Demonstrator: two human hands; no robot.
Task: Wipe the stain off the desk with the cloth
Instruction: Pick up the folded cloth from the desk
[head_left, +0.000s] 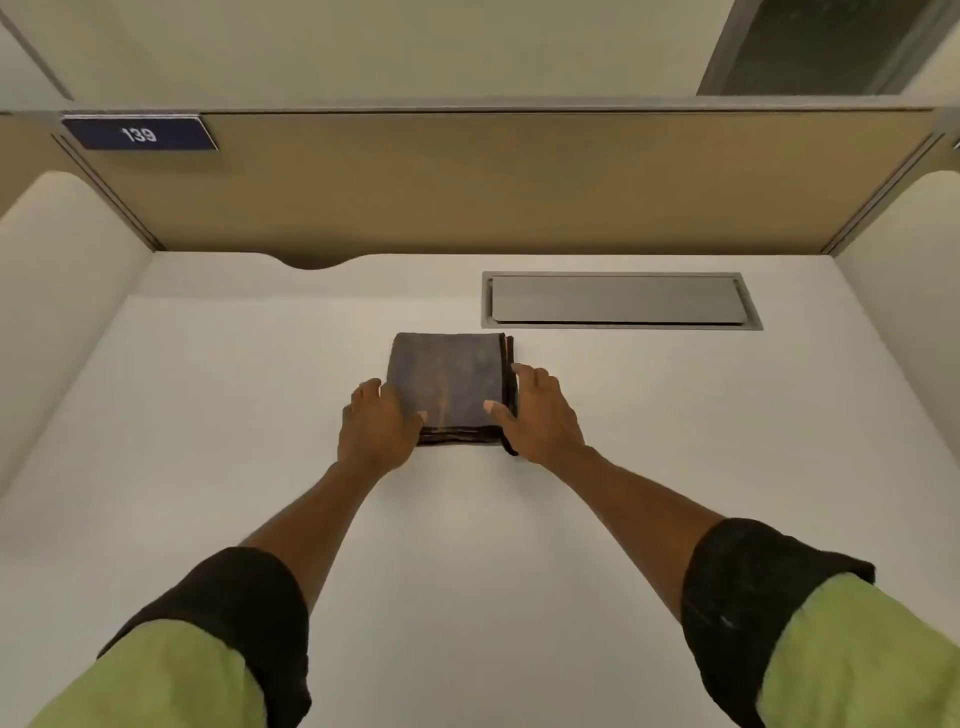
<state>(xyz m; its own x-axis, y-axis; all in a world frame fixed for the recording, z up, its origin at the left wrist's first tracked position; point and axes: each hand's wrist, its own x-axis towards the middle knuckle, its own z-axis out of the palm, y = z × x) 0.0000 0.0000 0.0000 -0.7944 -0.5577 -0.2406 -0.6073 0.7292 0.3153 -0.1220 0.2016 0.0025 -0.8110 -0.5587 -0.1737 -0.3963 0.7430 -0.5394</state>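
Desk (208, 415): white top of a study carrel, closed in by a tan back partition (467, 182) and pale side panels. Surface reads bare apart from the cloth. No stain visible anywhere on the exposed top; it may lie under the cloth, or be too faint to show. Cannot tell which.

Cable hatch (618, 300): grey metal flap set flush into the desk, rear right, lid down. It is the only container-like item in view, and its contents are hidden. Just beyond the cloth's far right corner, not touching it.

Number plate (139, 134): dark blue, "139", top left of the partition.

Cloth (448, 382): grey, folded into a thick square pad of several layers, lying flat at desk centre, edges roughly squared to the desk front. Judgement: the folded form gives a firm pad for pressing, so it is probably kept folded for the wipe.

Left hand (376, 426): against the cloth's near left edge, thumb lying over the top near the front corner, fingers curled down alongside. Light hold on the cloth, not a full clench.

Right hand (540, 415): mirrors it at the right edge, thumb on top, fingers extended along the side, narrowly spread.

Judgement: both hands bracket the pad to steady or square it; wiping stroke not evidently under way. Sleeves pushed up, likely to keep them off the surface.
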